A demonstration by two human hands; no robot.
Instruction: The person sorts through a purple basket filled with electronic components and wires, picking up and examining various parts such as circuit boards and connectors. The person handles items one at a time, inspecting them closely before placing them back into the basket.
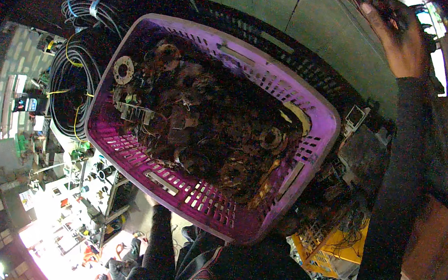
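Right in front of me is a purple plastic basket [342, 120] with slotted walls, tilted in view and filled with dark, dirty metal parts [193, 114]. Several ring-shaped pieces lie among them, including a pale flanged ring [123, 70] by the left wall. Below the basket's near side, a bit of my left hand [151, 201] shows at the end of a dark sleeve; its fingers are hidden. My right hand [398, 41] is raised at the upper right, away from the basket, its fingers bent around something dark that I cannot make out.
Coiled black cables [72, 89] hang at the left. A dark slotted crate [299, 57] lies behind the basket, against a grey-green panel [267, 6]. On the right are a yellow crate [341, 247] with tangled scrap and a brown cardboard box [433, 241]. Bright shelving stands at lower left.
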